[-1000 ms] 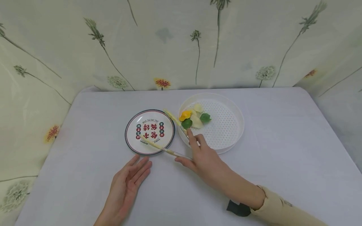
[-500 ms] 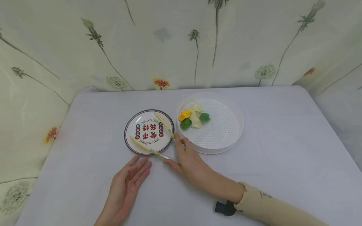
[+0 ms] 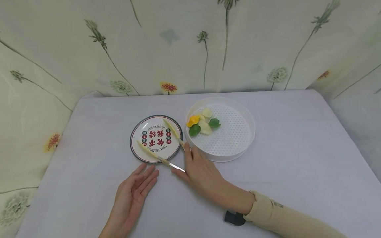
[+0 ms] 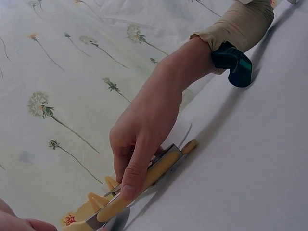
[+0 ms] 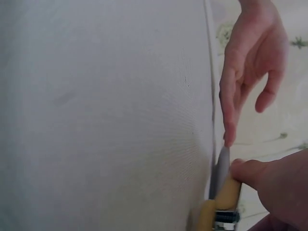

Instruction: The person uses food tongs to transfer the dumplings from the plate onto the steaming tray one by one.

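- On the counter (image 3: 282, 172), going left to right, the left hand (image 3: 135, 190) lies flat at about 7 o'clock from the plate, palm down, fingers straight and relaxed; its grip is released and it holds nothing, with its fingertips just short of the tongs' hinge end.
- At 12 o'clock from that hand sits the plate (image 3: 142, 150), round, dark-rimmed, with red lettering. No food lies on it.
- Across the plate lie the tongs (image 3: 154, 154), spread wide in a V: one arm runs over the plate's near edge, the other (image 3: 174, 133) over its right side, and the two tips stand well apart and hold nothing.
- At the hinge end, around 4 o'clock from the plate, the right hand (image 3: 200, 172) grasps the tongs. The thumb presses on one arm and the index finger lies along the other. The left wrist view shows the fingers (image 4: 137, 168) bearing on the yellowish handle (image 4: 159, 168) close to the counter.
- Further right, touching or just beside the plate at its 3 o'clock, stands the white perforated tray (image 3: 238, 145).
- Inside the tray, at its 10 o'clock, the dumplings (image 3: 203, 124) sit in a cluster: yellow, pale and green pieces, all together.
- As a judgement: the work looks barely begun. The tongs are in hand, but every dumpling is in the tray and none has reached the plate.
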A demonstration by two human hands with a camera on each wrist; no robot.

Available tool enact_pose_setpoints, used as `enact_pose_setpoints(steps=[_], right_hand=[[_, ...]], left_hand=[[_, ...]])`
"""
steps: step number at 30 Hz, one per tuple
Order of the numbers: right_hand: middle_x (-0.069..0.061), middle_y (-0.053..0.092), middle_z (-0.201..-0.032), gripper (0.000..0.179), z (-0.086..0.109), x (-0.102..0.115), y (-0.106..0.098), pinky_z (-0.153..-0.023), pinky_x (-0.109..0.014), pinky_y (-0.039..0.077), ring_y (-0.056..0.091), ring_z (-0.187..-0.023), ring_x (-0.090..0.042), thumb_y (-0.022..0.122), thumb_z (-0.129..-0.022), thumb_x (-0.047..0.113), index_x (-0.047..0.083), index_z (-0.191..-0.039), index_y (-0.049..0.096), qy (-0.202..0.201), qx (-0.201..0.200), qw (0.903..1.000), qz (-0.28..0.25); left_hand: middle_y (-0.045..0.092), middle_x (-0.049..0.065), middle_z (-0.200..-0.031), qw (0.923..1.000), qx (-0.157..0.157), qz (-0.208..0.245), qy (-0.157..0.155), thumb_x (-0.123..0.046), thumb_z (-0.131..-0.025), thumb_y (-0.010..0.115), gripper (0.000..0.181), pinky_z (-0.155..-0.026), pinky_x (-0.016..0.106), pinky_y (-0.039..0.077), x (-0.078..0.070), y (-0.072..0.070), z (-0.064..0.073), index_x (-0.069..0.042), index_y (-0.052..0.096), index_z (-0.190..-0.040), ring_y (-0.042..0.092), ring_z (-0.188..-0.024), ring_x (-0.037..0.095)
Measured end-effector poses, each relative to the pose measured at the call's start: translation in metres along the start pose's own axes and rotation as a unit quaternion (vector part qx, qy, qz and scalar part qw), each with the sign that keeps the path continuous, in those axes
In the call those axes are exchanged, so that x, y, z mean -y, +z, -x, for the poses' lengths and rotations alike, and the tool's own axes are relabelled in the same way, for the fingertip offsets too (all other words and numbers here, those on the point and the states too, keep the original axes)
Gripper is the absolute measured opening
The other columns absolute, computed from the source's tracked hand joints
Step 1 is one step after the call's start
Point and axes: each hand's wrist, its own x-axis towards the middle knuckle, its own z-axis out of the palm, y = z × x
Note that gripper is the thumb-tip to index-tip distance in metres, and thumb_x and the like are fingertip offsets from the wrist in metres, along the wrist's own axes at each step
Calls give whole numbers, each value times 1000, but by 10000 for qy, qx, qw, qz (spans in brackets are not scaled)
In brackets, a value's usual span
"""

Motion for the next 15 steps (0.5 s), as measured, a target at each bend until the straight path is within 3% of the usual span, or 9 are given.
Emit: enact_pose_setpoints(steps=[4, 9, 15], right_hand=[[-20, 70, -116, 90, 1, 1, 0, -73, -36, 68, 70, -94, -27, 75, -96, 59, -13, -147, 56, -60, -87, 9989, 448], [-23, 72, -127, 91, 4, 1, -2, -89, -39, 69, 74, -109, -31, 73, -95, 63, -13, -143, 59, -148, -155, 9963, 826], [-14, 69, -125, 82, 20, -9, -21, -89, -35, 65, 66, -105, -25, 68, -97, 66, -2, -142, 62, -240, -83, 9950, 961]], left_hand=[[47, 15, -168, 10000, -28, -81, -30, -21, -114, 38, 60, -121, 28, 55, 0, 0, -1, -12, 25, -171, 62, -144, 19], [47, 15, -168, 10000, 25, -62, -37, -20, -113, 39, 60, -121, 28, 54, 0, 0, -1, -11, 25, -171, 63, -142, 18], [49, 15, -167, 9998, 86, 170, 25, -18, -113, 39, 59, -123, 30, 53, 0, -2, 1, -9, 26, -170, 64, -141, 17]])
